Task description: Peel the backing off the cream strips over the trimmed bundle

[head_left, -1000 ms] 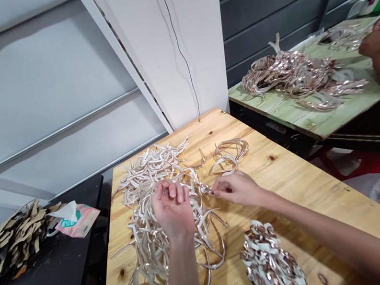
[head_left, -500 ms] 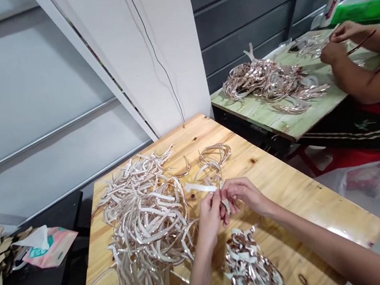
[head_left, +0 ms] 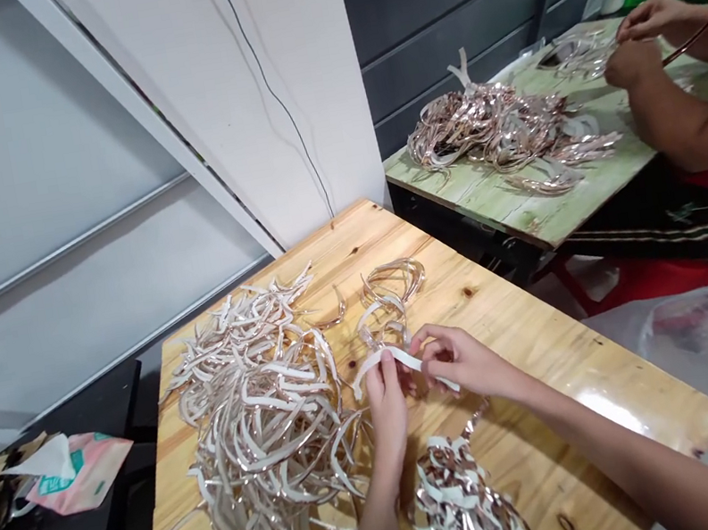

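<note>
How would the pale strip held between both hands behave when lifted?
The strip likely flexes rather than flops: it arches between the left hand and right hand. Probably light, being thin. Its glossy side, as in the pile, may be slippery.

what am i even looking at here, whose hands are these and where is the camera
The camera sits on a person's head and looks forward and down, so the two bare arms that come in from the bottom edge are that person's own. There is no machine.

The left hand and the right hand pinch one curved white strip between them, above a wooden table.

On that table, to the left, lies a big heap of pale curved strips. Behind the hands is a small bunch of similar strips, and near the bottom edge a pile of shiny rose-gold scraps.

At the upper right, another person's hands work at a green table with its own shiny heap. At the far left lies a pink tissue pack.
</note>
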The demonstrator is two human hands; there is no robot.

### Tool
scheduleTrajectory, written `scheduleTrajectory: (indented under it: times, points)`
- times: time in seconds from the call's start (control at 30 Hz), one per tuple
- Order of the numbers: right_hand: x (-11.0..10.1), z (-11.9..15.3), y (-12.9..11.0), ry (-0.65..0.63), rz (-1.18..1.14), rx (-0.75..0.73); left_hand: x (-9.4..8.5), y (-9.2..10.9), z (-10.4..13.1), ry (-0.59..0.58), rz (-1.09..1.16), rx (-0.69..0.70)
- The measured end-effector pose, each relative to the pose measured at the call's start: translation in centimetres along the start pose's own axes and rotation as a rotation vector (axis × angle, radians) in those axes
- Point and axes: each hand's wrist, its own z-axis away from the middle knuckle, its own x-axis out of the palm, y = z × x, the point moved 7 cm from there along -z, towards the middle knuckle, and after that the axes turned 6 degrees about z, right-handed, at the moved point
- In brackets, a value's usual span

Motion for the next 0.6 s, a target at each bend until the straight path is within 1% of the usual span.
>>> scheduleTrajectory:
  times: [0.1,0.23,0.33,0.4,0.43,0.53,0.6]
  points:
    - [0.0,0.1,-0.6,-0.018,-0.014,0.031,0.7,0.0,0.0,-0.071,0.136,-0.040]
    - [0.0,0.6,-2.0,-0.055,0.022,-0.018,1.0,0.4,0.3,-0.081,0.527,-0.167]
    - [-0.2,0.7,-2.4,-0.074,0.006,-0.011,1.8,1.0,0.5,-0.155,0.722,-0.282]
    - [-0.2,0.8,-2.4,-0.087,-0.009,0.001,2.2,1.1,0.7,-0.177,0.730,-0.349]
    - [-0.1,0.8,-2.3,-0.095,-0.010,0.006,2.2,1.1,0.6,-0.165,0.697,-0.362]
    - [0.3,1.0,-2.2,-0.117,0.016,-0.003,1.7,1.1,0.2,-0.087,0.560,-0.309]
    - [0.5,1.1,-2.2,-0.134,0.033,-0.032,1.2,1.0,0.0,-0.025,0.525,-0.272]
